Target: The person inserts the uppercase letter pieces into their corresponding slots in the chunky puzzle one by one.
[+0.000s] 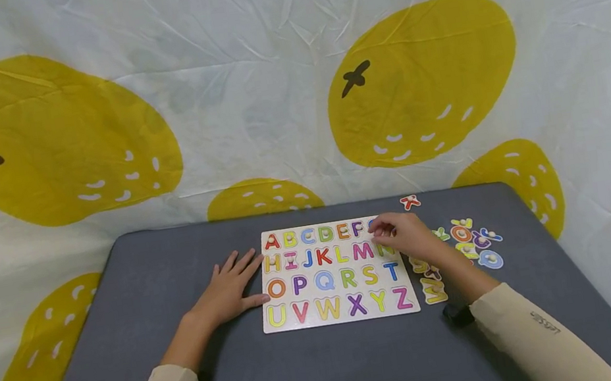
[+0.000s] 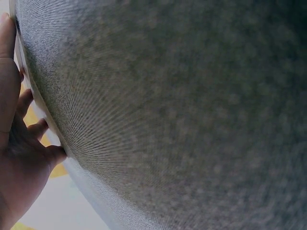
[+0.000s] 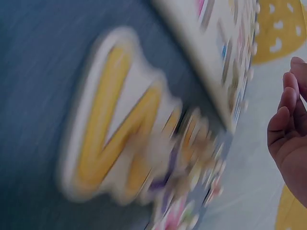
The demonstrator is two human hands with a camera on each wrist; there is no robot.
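Note:
A pale letter puzzle board lies on the dark table, printed with rows of coloured letters. Knobbed pieces, among them the red A, fill the top row, and the H and I spots also show knobs. My left hand rests spread at the board's left edge, thumb and fingertips by its rim. Over the upper right corner, beside the G, hovers my right hand, fingers loosely bent. No piece shows in it in the head view or the right wrist view, where its fingertips appear bare.
Right of the board lie loose letter pieces: a yellow zigzag letter, an orange O, a light blue piece and several others. A red K lies near the table's back edge. A patterned curtain hangs behind.

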